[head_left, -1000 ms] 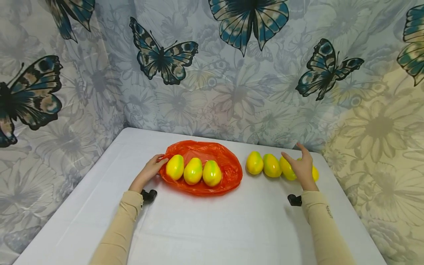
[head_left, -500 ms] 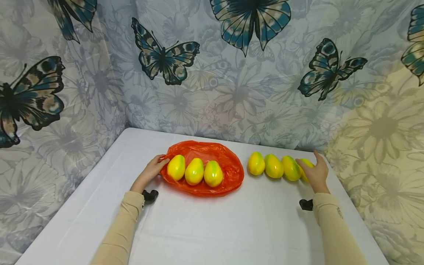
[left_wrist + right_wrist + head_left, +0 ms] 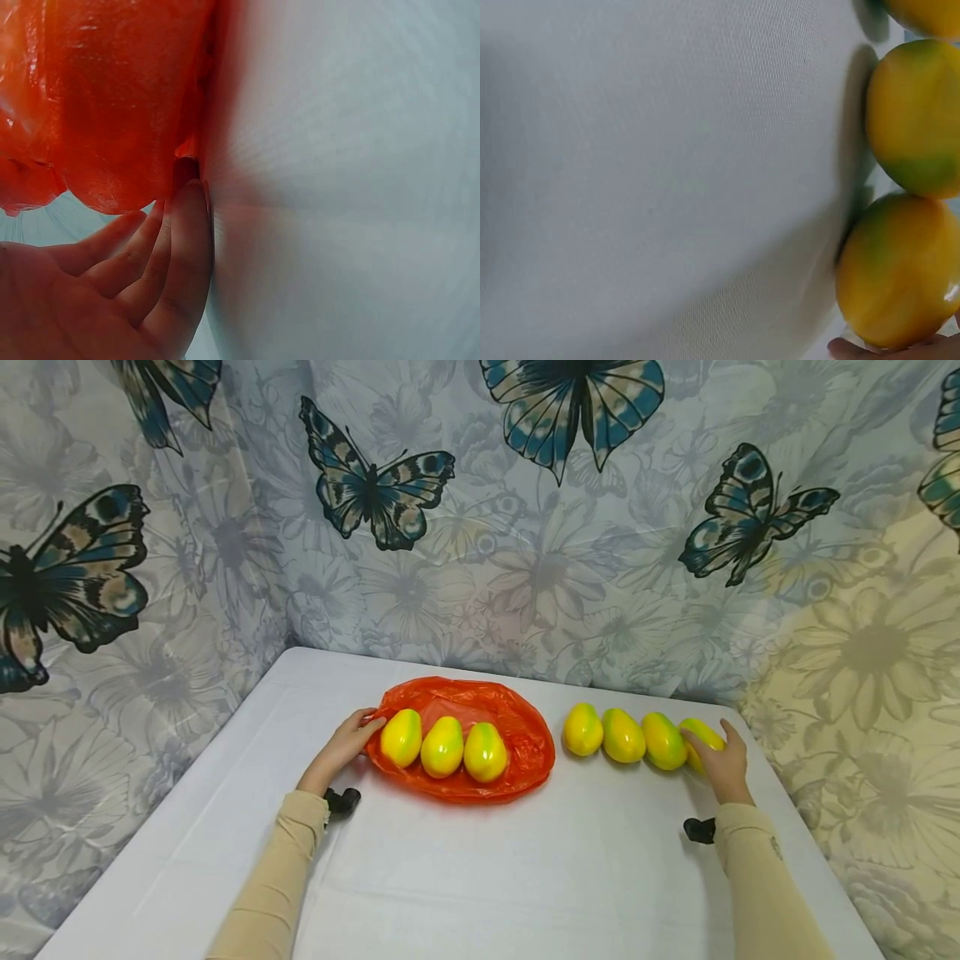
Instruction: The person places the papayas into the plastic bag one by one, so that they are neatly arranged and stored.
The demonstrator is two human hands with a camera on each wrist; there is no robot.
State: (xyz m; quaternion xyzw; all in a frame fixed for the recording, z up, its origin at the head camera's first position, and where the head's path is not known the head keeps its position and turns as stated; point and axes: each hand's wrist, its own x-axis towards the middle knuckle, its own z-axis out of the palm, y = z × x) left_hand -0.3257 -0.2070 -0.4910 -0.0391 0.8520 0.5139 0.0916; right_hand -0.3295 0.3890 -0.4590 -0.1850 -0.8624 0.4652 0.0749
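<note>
Rightmost yellow fruit (image 3: 705, 732), well to the right of the red bag (image 3: 528, 747), lies gripped between the partly spread, curved fingers (image 3: 919, 351) of the right hand (image 3: 726, 767), while the left hand (image 3: 341, 743) pinches the bag's left rim.

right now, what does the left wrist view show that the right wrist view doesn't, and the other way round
Only the left wrist view shows the red plastic bag and the left hand, with its fingertips at the bag's edge.

Only the right wrist view shows yellow fruits, three of them with green patches, the top one mostly cut off by the frame, and fingers of the right hand touching the lowest.

Both share the white tablecloth, which fills much of each picture.
</note>
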